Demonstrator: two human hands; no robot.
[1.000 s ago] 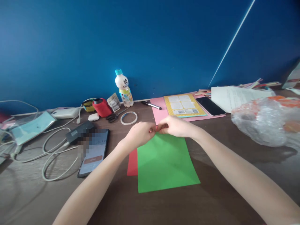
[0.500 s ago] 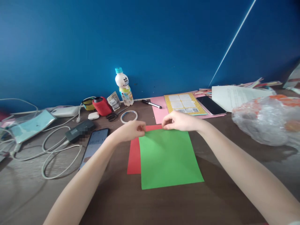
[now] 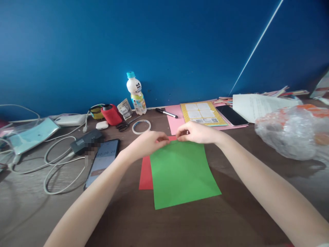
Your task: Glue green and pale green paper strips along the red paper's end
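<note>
A square sheet of green paper [image 3: 183, 175] lies in front of me, its far edge between my two hands. Under it is a sheet of red paper [image 3: 146, 173], showing along the left and a little at the top. My left hand [image 3: 155, 141] pinches the green paper's far edge left of its middle, thumb and fingers together. My right hand [image 3: 191, 132] pinches the same edge just to the right, with only a small gap between the fingertips of both hands. The far corners are partly hidden by my hands.
Behind stand a bottle [image 3: 136, 94], a roll of tape [image 3: 141, 127], scissors [image 3: 125, 126] and a marker [image 3: 166, 113]. Left are a phone [image 3: 102, 161] and white cables [image 3: 60, 164]. Pink paper [image 3: 174, 120], a yellow packet [image 3: 203, 114], another phone [image 3: 231, 115] and a plastic bag [image 3: 285, 132] lie right.
My left hand has slid right along the green paper's far edge, closer to my right hand. The green sheet has shifted slightly left and its surface bows a little more.
</note>
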